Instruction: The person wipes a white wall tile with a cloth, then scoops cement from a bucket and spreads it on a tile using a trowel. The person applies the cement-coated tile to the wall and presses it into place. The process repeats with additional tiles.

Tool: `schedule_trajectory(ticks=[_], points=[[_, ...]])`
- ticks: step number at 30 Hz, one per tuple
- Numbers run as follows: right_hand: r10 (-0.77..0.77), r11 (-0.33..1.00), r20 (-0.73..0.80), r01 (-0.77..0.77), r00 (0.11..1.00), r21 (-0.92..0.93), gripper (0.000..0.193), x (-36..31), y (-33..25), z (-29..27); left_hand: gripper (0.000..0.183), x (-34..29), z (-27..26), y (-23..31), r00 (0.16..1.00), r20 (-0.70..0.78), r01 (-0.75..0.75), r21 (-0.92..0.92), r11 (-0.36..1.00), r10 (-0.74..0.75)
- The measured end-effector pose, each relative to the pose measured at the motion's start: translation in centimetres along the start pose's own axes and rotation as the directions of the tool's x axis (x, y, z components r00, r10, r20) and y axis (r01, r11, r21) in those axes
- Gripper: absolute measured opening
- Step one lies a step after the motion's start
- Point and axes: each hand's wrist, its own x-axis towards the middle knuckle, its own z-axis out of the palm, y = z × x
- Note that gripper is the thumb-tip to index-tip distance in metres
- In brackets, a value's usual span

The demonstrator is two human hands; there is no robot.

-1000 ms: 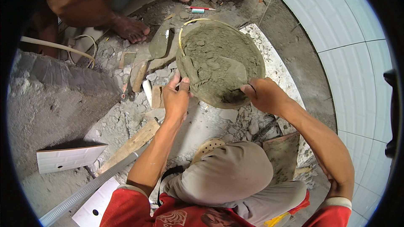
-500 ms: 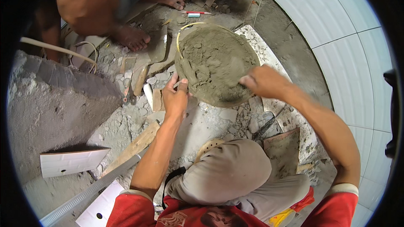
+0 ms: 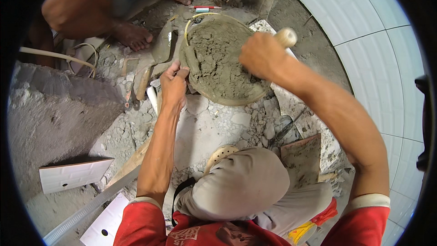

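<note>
Wet grey mortar (image 3: 214, 59) fills a round bucket (image 3: 227, 103) on the ground ahead of me. My left hand (image 3: 174, 86) is at the bucket's near left rim, thumb and fingers closed on its edge. My right hand (image 3: 261, 54) is a fist over the right side of the mortar. A pale wooden handle (image 3: 287, 38) sticks out of this fist, like that of a trowel; the blade is hidden by the hand and the mortar. A yellow handle (image 3: 187, 32) runs along the bucket's left rim.
Left of the bucket lie another trowel (image 3: 162, 48) and a white pipe piece (image 3: 152, 98). A co-worker's bare foot (image 3: 134, 36) is at the far left. White tiles (image 3: 364, 64) cover the right side. A mortar-stained board (image 3: 302, 159) and a metal bar (image 3: 91, 209) lie nearer me.
My right hand has come up and away from the near right part of the mortar, and the wooden handle now shows. The left hand stays at the rim. The view has shifted slightly.
</note>
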Motion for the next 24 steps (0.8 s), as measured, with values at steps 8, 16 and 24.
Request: schedule_trajectory(ticks=[8,16,24], points=[[0.225,0.710,-0.001,-0.163,0.974,0.685,0.024,-7.5,2.5,-0.3,0.039,-1.9,-1.0,-1.2,1.000,0.000,-0.006,0.061,0.998,0.006],[0.830,-0.374,0.030,0.517,0.557,0.770,0.020,-2.5,-6.7,5.4,0.047,-2.5,-1.3,-2.2,0.997,0.074,-0.023,0.141,0.990,0.012],[0.792,-0.313,-0.221,0.690,0.568,0.652,0.026,-7.1,-8.3,7.2,0.051,-2.1,-1.4,-2.7,0.994,0.013,-0.107,0.166,0.980,0.106]])
